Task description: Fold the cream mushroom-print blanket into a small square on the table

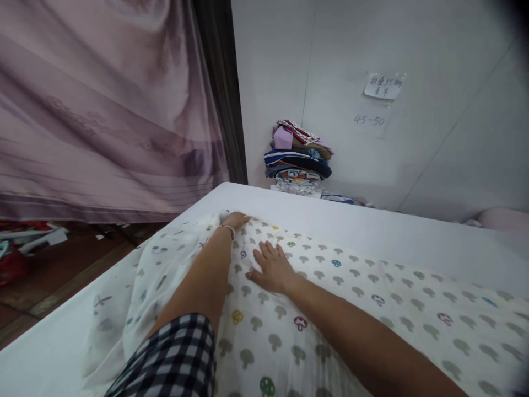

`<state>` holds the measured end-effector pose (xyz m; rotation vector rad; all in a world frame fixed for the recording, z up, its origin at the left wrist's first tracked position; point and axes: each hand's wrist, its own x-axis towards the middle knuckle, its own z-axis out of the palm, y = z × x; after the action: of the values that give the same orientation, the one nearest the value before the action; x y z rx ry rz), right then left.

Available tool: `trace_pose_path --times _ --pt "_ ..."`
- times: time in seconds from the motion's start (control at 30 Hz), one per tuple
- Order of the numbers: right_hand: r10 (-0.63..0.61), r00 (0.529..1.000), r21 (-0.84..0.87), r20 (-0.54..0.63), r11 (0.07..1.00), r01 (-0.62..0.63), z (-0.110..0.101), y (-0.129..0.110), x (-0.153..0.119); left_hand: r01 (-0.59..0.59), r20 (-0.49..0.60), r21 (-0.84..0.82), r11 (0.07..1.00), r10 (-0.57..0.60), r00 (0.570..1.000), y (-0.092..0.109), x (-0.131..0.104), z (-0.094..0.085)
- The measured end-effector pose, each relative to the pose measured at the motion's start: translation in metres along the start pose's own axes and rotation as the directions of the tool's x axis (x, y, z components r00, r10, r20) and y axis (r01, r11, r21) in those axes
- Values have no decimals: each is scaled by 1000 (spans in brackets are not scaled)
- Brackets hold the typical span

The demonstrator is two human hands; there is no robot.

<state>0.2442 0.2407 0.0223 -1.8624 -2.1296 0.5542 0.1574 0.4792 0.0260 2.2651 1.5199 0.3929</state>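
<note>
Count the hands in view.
2: the left hand at the far edge of the mushroom-print fabric, the right hand spread on it, nearer.

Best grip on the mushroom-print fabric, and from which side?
I'd pinch the mushroom-print fabric by its far edge, coming from the far side: that edge lies exposed on the white tabletop, whereas the middle, under the right hand, spreads fairly flat, offering little to pinch.
</note>
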Motion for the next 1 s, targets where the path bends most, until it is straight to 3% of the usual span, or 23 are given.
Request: trace_pose_path --times 0.17,0.4,0.5,0.6,0.67,0.77,0.83,0.9,1.0 --pt "-41 997 25 -73 999 43 -13 8 -13 63 13 -19 998 -63 998 1 -1 3" --pt "-46 993 -56 -111 998 40 -1 14 -22 77 -19 -16 997 -78 997 8 -16 0" --pt "-67 987 -73 -144 996 57 0 15 -20 71 23 106 992 -74 997 24 -22 -8" --pt "-71 977 -85 -201 995 55 0 16 -14 -134 -12 321 938 146 989 50 -44 -6" --pt "-76 976 -83 -206 995 60 -3 16 -7 -311 -38 395 864 354 934 64 -68 5" --pt "-102 990 -70 -101 993 95 -11 22 -8 -491 37 386 781 518 854 72 -105 28" --pt "-129 984 -71 -124 990 121 -17 33 -25 -531 74 376 760 546 834 69 -125 41" --pt "-131 953 -76 -272 991 114 -22 52 -59 -487 72 371 791 498 864 65 -138 49" --pt "-79 927 -67 -366 996 59 -38 100 -133 -385 77 349 854 383 920 64 -146 51"
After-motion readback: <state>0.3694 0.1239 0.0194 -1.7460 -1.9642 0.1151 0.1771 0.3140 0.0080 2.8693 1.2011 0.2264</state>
